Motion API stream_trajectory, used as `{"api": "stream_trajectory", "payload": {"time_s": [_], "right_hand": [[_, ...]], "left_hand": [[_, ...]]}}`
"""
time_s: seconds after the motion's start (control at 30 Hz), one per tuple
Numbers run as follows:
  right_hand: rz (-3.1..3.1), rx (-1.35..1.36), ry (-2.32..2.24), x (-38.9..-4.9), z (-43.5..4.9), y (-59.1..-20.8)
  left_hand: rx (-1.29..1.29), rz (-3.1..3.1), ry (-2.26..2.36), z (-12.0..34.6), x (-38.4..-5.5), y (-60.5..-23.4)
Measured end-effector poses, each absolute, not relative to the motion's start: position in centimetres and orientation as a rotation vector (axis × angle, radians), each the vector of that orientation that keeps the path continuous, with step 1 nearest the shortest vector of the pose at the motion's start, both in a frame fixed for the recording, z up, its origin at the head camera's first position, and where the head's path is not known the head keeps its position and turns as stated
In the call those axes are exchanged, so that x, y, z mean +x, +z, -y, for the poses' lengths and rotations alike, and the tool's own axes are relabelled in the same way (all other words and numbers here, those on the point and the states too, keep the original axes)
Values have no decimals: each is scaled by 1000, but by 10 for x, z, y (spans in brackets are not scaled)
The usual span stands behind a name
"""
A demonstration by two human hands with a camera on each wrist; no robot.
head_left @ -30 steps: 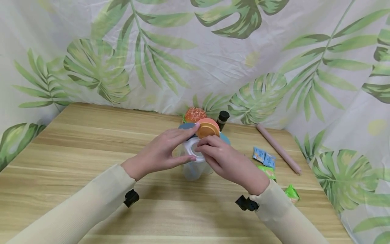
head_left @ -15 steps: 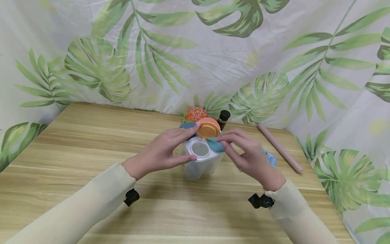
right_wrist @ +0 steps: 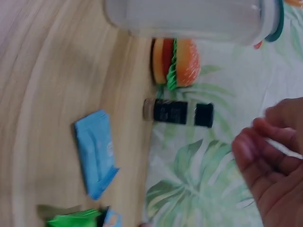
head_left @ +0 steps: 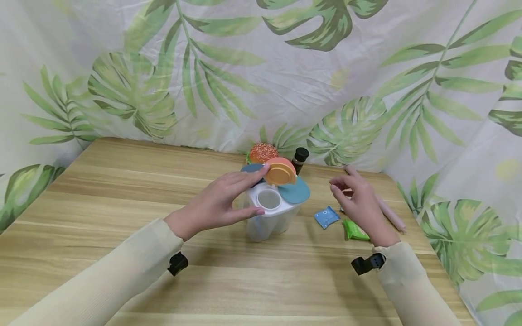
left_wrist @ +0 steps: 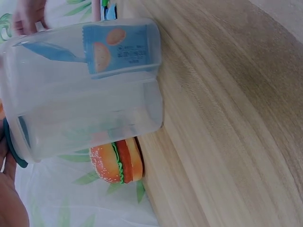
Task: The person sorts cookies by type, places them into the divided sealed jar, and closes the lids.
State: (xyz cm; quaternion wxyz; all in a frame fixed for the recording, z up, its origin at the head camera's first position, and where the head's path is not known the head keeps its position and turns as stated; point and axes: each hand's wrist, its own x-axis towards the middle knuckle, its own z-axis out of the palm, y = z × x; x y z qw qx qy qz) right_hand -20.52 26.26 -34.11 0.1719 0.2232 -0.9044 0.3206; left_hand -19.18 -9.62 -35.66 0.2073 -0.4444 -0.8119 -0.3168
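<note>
A clear storage container (head_left: 265,226) with a white top stands upright on the table. Its orange flip lid (head_left: 280,174) is raised over a round opening; the teal lid (head_left: 295,190) and navy lid (head_left: 251,168) lie down. My left hand (head_left: 216,201) holds the top, index finger at the orange lid and thumb at the front rim. Through the wall, the left wrist view shows a blue packet (left_wrist: 118,49) inside. My right hand (head_left: 359,203), fingers loosely bent with nothing seen between them, hovers near a blue packet (head_left: 326,217) and a green packet (head_left: 355,230) on the table.
A toy burger (head_left: 263,153) and a black-capped shaker (head_left: 300,158) stand behind the container. At the right lies a pink rod (head_left: 391,215), partly behind my right hand. A leaf-print cloth (head_left: 228,81) hangs behind the wooden table (head_left: 122,181).
My right hand has moved away from the container's opening to the right, over the packets. The teal lid and nearest blue packet now show. My left hand and the container have stayed put.
</note>
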Motion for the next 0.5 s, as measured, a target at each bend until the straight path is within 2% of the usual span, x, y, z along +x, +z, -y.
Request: {"api": "stream_trajectory", "payload": {"time_s": [0.23,0.5], "right_hand": [[2967,393,850,-213,-281,-365],[3174,341,723,-216,-287,-390]], "left_hand": [[-1238,2291,-882,95,-192,-356],[-1233,2278,-881,96,-192,-357]]}}
